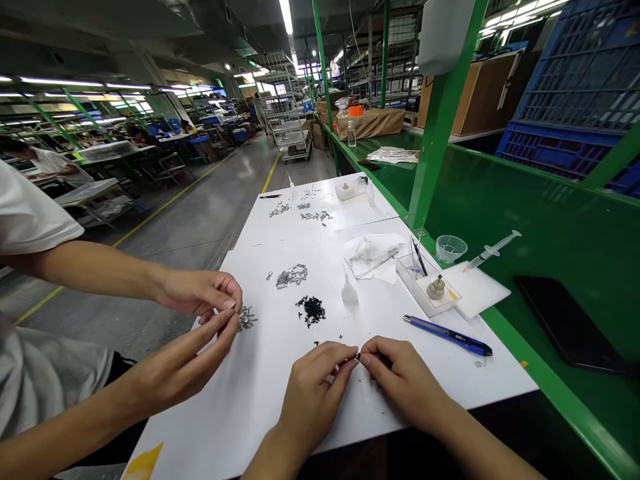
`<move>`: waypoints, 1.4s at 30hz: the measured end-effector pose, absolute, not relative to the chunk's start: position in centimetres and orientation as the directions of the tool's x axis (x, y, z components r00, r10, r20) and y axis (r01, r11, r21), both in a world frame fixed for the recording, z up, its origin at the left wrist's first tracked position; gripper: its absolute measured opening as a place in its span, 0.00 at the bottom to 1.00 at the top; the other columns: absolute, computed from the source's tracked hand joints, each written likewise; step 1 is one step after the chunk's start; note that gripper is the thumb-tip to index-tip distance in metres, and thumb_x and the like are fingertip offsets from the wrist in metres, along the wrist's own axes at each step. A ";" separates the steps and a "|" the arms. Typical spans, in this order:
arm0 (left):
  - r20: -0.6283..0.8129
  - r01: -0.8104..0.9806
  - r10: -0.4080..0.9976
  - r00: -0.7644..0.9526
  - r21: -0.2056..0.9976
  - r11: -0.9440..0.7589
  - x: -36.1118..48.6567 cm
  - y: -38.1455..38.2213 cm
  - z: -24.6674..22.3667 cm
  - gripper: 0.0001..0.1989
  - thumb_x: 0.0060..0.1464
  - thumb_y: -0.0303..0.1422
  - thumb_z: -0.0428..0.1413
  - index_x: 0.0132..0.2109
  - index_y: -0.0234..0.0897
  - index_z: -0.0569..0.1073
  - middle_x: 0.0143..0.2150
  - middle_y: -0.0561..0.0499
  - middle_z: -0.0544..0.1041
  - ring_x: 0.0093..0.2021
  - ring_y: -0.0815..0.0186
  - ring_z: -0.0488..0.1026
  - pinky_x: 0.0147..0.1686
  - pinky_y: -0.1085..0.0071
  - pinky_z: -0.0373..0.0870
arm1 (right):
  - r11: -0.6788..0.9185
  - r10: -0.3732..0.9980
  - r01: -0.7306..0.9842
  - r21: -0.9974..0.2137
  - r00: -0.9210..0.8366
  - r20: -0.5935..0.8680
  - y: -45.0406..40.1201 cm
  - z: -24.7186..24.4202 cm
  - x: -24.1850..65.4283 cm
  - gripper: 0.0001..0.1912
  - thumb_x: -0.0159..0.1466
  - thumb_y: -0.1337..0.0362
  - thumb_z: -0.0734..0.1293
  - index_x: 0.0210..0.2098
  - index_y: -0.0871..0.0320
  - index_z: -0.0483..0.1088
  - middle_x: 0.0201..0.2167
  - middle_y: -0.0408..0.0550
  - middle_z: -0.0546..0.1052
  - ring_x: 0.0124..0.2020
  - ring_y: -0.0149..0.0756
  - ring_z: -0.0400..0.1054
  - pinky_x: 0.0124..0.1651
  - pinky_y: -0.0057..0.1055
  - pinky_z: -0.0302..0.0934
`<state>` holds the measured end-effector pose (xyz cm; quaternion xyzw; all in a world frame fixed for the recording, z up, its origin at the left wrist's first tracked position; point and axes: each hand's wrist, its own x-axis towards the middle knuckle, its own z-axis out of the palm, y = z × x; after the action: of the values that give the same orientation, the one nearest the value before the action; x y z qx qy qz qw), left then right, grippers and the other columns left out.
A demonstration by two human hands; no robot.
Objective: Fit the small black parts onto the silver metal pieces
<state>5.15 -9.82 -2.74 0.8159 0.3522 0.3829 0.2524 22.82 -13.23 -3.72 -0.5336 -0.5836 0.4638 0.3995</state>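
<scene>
My left hand [316, 380] and my right hand [403, 377] meet fingertip to fingertip over the front of the white board. Pinched between them is a tiny dark part [357, 357], mostly covered by the fingers. Just beyond lies a pile of small black parts [313, 309], with a few strays near my left hand. Behind it rests a heap of small silver metal parts [292, 275]. A white dropper bottle [349, 289] stands upright past my fingers. To the right of my right hand is a blue utility knife [449, 335].
On the left, a co-worker's hands [200, 333] work beside grey metal pieces [247, 319]. At right are a clear tray [425, 287] with a small jar [436, 288], a plastic cup [451, 248], a syringe [493, 251] and a dark phone [570, 323]. A green post [435, 140] rises behind.
</scene>
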 end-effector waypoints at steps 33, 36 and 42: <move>0.177 0.860 0.911 0.373 0.304 -0.411 4.6 -7.9 -2.7 0.10 0.59 0.31 0.52 0.37 0.43 0.79 0.34 0.54 0.78 0.30 0.67 0.72 0.30 0.71 0.66 | 0.028 1.000 0.461 -0.887 -0.019 0.021 -12.8 -3.6 24.1 0.07 0.64 0.65 0.63 0.30 0.56 0.71 0.24 0.40 0.74 0.27 0.31 0.65 0.31 0.27 0.56; 0.148 0.917 0.920 0.362 0.119 -0.380 4.9 -7.1 -2.7 0.12 0.61 0.32 0.50 0.35 0.44 0.78 0.34 0.53 0.75 0.31 0.66 0.71 0.26 0.71 0.60 | 0.031 0.999 0.469 -0.883 -0.004 0.033 -12.7 -3.9 24.4 0.07 0.64 0.64 0.62 0.30 0.56 0.71 0.24 0.40 0.73 0.27 0.31 0.65 0.31 0.27 0.56; 0.146 0.893 0.899 0.412 0.131 -0.430 4.7 -7.0 -3.1 0.13 0.62 0.32 0.49 0.38 0.44 0.79 0.35 0.53 0.75 0.36 0.65 0.72 0.30 0.71 0.61 | 0.095 0.995 0.504 -0.858 -0.037 0.089 -12.9 -4.2 24.3 0.07 0.63 0.66 0.63 0.31 0.56 0.71 0.25 0.40 0.74 0.28 0.31 0.66 0.33 0.28 0.56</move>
<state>4.69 -7.01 -3.05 0.8400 0.5335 0.0971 0.0161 24.30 -12.95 -4.24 -0.5860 -0.6398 0.3303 0.3717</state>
